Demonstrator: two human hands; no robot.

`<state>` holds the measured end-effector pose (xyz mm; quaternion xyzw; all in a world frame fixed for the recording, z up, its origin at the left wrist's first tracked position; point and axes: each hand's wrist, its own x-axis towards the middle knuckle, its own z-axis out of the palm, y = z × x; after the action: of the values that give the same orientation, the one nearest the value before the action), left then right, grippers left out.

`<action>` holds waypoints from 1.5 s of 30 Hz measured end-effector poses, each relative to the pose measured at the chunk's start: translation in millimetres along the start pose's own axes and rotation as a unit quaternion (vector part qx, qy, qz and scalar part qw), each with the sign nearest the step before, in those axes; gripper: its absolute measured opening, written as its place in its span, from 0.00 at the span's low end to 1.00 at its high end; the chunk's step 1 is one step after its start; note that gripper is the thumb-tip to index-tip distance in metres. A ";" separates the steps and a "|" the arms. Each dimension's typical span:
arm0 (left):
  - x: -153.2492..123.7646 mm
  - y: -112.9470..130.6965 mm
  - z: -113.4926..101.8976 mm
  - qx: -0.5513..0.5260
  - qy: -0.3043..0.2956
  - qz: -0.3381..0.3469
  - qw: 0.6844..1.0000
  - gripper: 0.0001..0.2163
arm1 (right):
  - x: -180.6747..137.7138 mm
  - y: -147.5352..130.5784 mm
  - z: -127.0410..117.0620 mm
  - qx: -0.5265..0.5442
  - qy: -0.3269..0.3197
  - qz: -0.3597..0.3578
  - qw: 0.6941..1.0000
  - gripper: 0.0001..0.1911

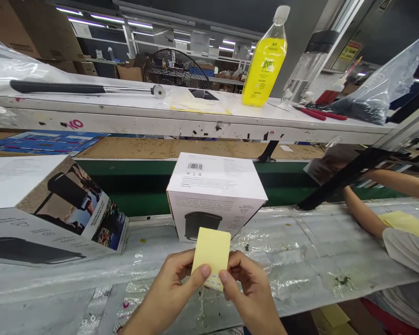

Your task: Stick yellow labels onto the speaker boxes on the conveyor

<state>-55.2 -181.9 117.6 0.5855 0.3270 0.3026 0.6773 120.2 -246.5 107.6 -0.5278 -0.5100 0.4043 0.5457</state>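
A pale yellow sticker sheet (212,257) stands upright between both hands, its long axis running up and slightly away from the person. The left hand (171,288) pinches its lower left edge between thumb and fingers, and the right hand (251,291) pinches the lower right corner, both equally near. Just beyond the sheet's top edge, straight ahead, sits a small white product box (214,197) on the plastic-covered bench (317,251). A larger printed box (52,211) lies to the left; a co-worker's arm (363,211) reaches in at right
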 end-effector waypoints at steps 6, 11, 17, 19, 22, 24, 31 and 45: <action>2.3 -4.3 1.1 0.054 0.003 0.011 0.998 0.17 | 3.1 3.3 -4.3 -0.154 0.102 -0.187 0.965 0.10; 3.5 -2.4 2.6 0.169 0.035 0.069 0.983 0.16 | 5.6 -6.4 -10.4 -0.310 0.064 -0.275 0.908 0.10; 4.5 -0.1 0.7 0.196 0.032 0.152 0.968 0.10 | 11.1 -12.5 -16.5 -0.308 0.020 -0.276 0.910 0.13; 5.6 0.7 -0.2 0.207 0.035 0.174 0.962 0.11 | 13.0 -15.7 -17.6 -0.313 0.000 -0.273 0.910 0.13; 7.2 2.1 -2.4 0.235 0.036 0.213 0.948 0.11 | 15.3 -22.1 -19.0 -0.325 -0.019 -0.267 0.907 0.11; 8.0 2.7 -4.2 0.254 0.030 0.240 0.936 0.10 | 16.8 -25.3 -19.4 -0.338 -0.032 -0.268 0.902 0.10; 8.9 3.2 -8.6 0.255 0.021 0.250 0.934 0.11 | 19.9 -35.8 -16.6 -0.386 -0.037 -0.293 0.874 0.08; -5.8 -128.7 -18.9 0.070 -0.058 -0.140 0.986 0.39 | 160.5 -188.6 19.9 -0.382 -0.215 -0.206 0.875 0.07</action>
<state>-70.3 -192.1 -11.3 0.5966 0.3863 0.1463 0.6881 106.9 -107.9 313.3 -0.4787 -0.8264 0.1601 0.2496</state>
